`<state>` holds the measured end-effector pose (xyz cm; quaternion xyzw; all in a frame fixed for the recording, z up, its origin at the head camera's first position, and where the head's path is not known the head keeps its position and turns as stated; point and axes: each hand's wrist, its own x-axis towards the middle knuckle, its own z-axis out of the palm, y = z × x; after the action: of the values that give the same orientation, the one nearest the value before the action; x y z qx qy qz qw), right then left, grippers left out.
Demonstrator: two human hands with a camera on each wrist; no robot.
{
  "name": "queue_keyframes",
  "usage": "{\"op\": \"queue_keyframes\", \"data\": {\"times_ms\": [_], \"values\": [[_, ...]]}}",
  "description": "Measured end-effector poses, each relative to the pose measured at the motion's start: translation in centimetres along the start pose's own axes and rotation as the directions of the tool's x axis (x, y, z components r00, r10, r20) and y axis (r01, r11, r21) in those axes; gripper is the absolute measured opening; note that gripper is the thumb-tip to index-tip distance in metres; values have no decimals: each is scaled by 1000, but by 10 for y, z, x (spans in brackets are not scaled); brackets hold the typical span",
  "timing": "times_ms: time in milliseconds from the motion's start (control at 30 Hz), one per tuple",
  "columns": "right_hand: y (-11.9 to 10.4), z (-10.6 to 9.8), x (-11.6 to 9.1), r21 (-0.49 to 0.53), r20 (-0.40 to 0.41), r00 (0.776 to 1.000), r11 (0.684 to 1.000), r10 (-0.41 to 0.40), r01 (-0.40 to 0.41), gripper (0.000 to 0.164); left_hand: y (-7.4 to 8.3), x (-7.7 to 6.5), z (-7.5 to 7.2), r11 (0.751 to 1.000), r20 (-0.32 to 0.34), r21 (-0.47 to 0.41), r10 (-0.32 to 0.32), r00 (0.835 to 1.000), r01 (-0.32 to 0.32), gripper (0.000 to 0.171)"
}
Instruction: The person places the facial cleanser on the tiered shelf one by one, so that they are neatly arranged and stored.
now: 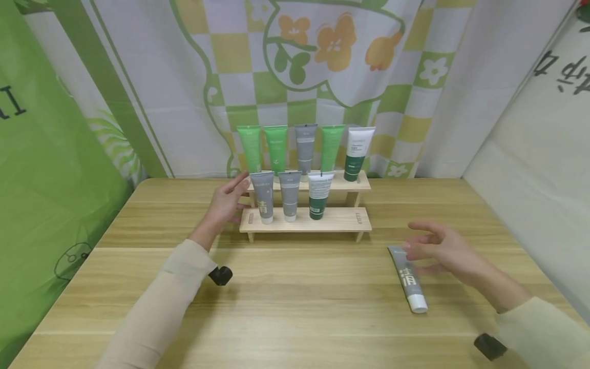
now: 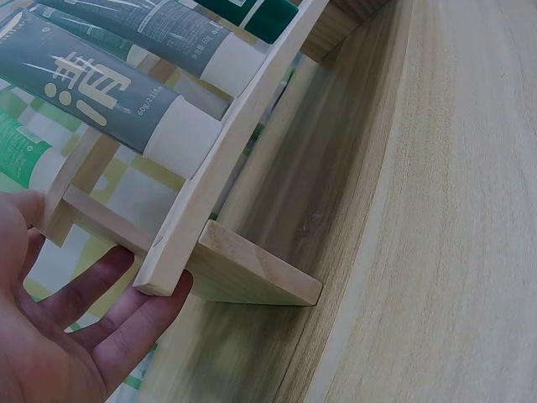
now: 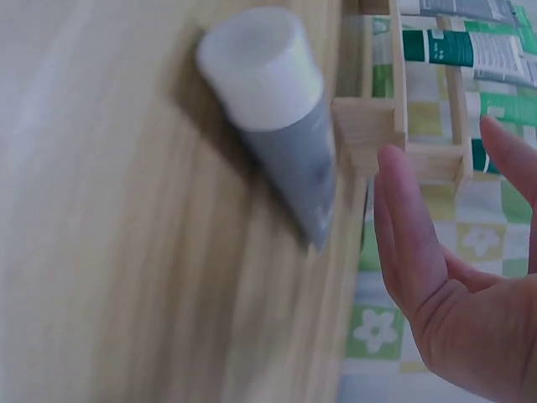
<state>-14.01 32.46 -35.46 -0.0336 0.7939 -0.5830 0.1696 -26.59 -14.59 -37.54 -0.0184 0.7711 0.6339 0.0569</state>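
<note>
A two-step wooden rack (image 1: pixel 343 221) stands at the back of the table, bearing upright squeeze tubes. On its lower step are two grey tubes (image 1: pixel 290 197) and one white-and-green tube (image 1: pixel 319 197). My left hand (image 1: pixel 225 201) is at the rack's left end; in the left wrist view the fingertips touch the lower step's end (image 2: pixel 168 269), the fingers extended and slightly bent. A grey squeeze tube (image 1: pixel 405 277) with a white cap (image 3: pixel 260 67) lies on the table at the right. Beside its upper end hovers my right hand (image 1: pixel 444 251), fingers loose and holding nothing.
Green tubes (image 1: pixel 276 148), a grey tube (image 1: pixel 305 148) and a white-and-green tube (image 1: pixel 357 154) stand on the upper step. Behind the wooden table (image 1: pixel 295 302) hangs a patterned curtain (image 1: pixel 230 61). A green cloth (image 1: pixel 50 179) is at the left, a white wall (image 1: pixel 534 154) at the right.
</note>
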Motion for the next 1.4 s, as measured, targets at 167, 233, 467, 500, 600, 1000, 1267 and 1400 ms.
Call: {"op": "queue_keyframes", "data": {"times_ms": [167,233,467,500,600,1000,1267,1400], "values": [[13,-7,-10,12,30,999,999,45,-46,81,0,0,0,1000,-2,8,-4,1000,4,53],[18,-8,-13,5,30,997,998,67,-68,82,0,0,0,1000,-6,8,-7,1000,7,53],[33,-9,-20,16,37,991,992,126,-127,85,1,0,1,1000,-4,7,-12,1000,12,52],[35,-9,-21,20,42,991,991,130,-131,85,1,0,1,1000,-3,6,-12,1000,12,52],[40,-9,-23,36,52,989,989,140,-142,85,1,0,1,1000,-2,2,-16,1000,16,52],[40,1,-24,-57,38,991,990,128,-126,86,1,0,0,1000,-11,19,-8,1000,8,54],[34,15,-18,-181,-49,990,974,131,-137,89,1,1,1,1000,-9,9,-14,1000,14,55],[34,18,-15,-219,-61,990,966,126,-137,88,1,1,1,1000,-9,10,-12,1000,12,56]]}}
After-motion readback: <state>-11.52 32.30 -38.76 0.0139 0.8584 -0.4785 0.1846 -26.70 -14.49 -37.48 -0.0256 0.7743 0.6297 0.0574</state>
